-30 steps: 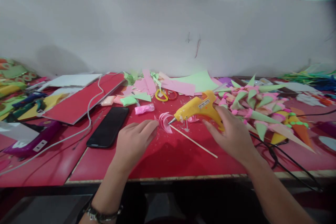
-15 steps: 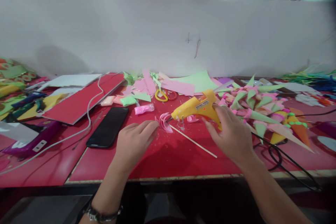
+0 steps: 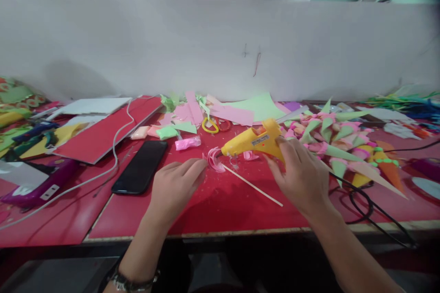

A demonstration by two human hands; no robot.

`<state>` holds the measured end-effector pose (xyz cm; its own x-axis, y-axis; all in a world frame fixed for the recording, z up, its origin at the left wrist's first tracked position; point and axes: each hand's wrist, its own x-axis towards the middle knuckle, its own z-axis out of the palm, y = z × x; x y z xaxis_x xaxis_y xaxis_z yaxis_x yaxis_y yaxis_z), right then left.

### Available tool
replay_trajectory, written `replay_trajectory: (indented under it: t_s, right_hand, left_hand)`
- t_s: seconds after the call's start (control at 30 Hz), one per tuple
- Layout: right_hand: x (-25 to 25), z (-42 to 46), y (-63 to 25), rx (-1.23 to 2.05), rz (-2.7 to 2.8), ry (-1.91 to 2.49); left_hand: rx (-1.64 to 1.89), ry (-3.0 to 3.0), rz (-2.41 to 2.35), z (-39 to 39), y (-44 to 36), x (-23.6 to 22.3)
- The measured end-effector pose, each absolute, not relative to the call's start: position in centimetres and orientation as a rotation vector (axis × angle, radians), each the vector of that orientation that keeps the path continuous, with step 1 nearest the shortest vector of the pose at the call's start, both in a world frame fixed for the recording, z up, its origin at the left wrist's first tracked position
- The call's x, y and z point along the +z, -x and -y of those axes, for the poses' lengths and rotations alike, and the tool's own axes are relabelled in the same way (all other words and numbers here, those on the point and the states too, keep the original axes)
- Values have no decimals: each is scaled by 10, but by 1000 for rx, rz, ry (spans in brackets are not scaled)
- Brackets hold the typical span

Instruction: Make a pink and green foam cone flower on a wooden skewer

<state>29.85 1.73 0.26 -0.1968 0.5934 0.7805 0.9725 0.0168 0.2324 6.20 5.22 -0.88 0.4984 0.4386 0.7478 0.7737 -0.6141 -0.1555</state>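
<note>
My right hand is wrapped around the handle of a yellow hot glue gun, its small light glowing red. The gun's nozzle points left into a curled pink paper flower. My left hand pinches the flower's left side, with the fingertips partly hidden behind the hand. A thin wooden stick runs from the flower down to the right above the red tabletop; whether it is joined to the flower I cannot tell. Another bit of pink paper lies below the gun's barrel.
A black phone lies left of my left hand. Yellow-handled scissors and paper scraps are behind the flower. Green and pink paper cones pile up at the right, near a black cord. A white cable crosses the left side.
The glue gun has dipped slightly, its nozzle now further down inside the pink flower. My left hand stays at the flower. The whole view has shifted a little.
</note>
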Motion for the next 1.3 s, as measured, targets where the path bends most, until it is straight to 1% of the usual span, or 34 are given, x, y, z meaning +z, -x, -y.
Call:
replay_trajectory:
  t_s: [0.17,0.27,0.47,0.6,0.77,0.93,1.03,1.13,1.3]
  right_hand:
    - [3,-16,-297,-1126,1810,1634]
    - [2,-17,-298,-1097,1810,1731]
    - [-8,-30,-320,-793,1687,2019]
    - [-17,-43,-342,-608,1565,2105]
    - [-36,-59,-359,-573,1558,2153]
    - [-50,-67,-363,-410,1563,2096]
    - [-50,-67,-362,-333,1644,2186]
    - [-45,-63,-361,-373,1663,2240]
    - [-29,-50,-353,-592,1512,2205]
  left_hand:
    - [-936,2273,1001,-52,-62,-9]
    - [-929,2278,1006,-52,-62,-9]
    - [-923,2304,1026,-51,-62,-9]
    - [-929,2310,1044,-51,-62,-10]
    - [-922,2328,1058,-52,-64,-9]
    - [-905,2352,1098,-51,-63,-10]
    - [-914,2350,1114,-51,-62,-10]
    - [-901,2364,1154,-52,-63,-10]
    - [-923,2412,1278,-52,-66,-11]
